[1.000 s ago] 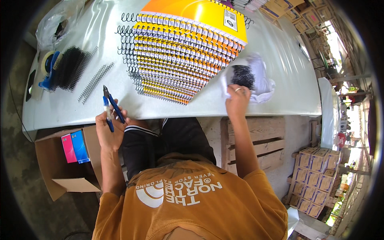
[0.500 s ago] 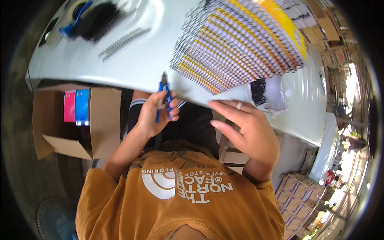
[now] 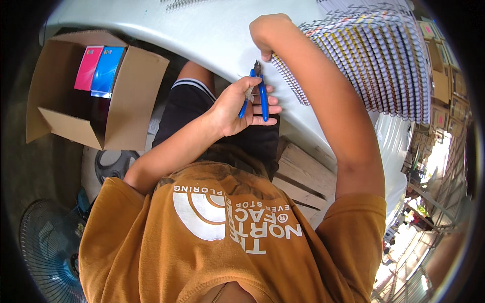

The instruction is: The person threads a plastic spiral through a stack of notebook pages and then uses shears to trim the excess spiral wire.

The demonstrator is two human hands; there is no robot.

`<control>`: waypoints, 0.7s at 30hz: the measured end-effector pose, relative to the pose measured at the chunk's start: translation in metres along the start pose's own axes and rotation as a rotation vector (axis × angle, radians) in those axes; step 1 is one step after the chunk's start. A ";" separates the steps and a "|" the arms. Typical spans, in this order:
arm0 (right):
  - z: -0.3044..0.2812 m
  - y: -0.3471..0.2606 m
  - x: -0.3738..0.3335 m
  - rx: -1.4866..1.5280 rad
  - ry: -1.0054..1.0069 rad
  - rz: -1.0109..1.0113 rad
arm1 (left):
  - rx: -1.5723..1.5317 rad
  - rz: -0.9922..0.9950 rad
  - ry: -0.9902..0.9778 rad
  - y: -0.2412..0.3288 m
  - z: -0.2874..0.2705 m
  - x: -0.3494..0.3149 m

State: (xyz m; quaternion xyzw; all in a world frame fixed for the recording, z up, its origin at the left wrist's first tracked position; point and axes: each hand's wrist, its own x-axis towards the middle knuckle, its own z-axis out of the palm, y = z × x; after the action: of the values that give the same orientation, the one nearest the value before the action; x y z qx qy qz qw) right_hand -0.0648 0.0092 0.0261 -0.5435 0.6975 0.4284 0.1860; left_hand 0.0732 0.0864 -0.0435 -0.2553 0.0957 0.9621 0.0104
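In my left hand point(image 3: 235, 106) lies a pair of wire cutters point(image 3: 264, 98) with blue handles, its dark jaws pointing toward the table edge. The thumb rests over one handle and the fingers are behind the other. My right hand point(image 3: 269, 31) is stretched far over the table, bent down at the near left corner of a stack of spiral-bound notebooks point(image 3: 371, 60). A thumb tip shows beside the lowest wire coils; the other fingers are hidden behind the hand. The notebooks lie with their coiled spines in rows, and my right forearm covers part of them.
A white table point(image 3: 212, 38) spans the far side, with loose wire coils point(image 3: 182, 4) at its far edge. An open cardboard box point(image 3: 134, 96) on the left holds a pink box point(image 3: 89, 68) and a blue box point(image 3: 107, 71). Below it stands a fan point(image 3: 48, 247). A wooden seat point(image 3: 303, 171) is beside my legs.
My right hand has gone from above the table's near edge out to the notebooks' corner. The left hand with the wire cutters has shifted right and up in the view, which has turned too.
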 end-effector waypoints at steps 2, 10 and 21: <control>0.004 0.001 0.006 0.069 0.015 -0.017 | 0.009 -0.009 -0.006 0.002 0.002 0.000; 0.010 0.006 0.034 -0.101 -0.101 -0.085 | 0.058 -0.050 -0.086 0.008 0.006 0.013; 0.005 0.009 0.027 0.000 -0.005 -0.068 | 0.168 -0.028 -0.217 0.010 -0.004 0.024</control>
State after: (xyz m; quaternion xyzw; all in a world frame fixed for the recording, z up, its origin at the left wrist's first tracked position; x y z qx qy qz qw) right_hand -0.0828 -0.0025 0.0073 -0.5659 0.6781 0.4232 0.2020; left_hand 0.0532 0.0750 -0.0567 -0.1494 0.1707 0.9724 0.0553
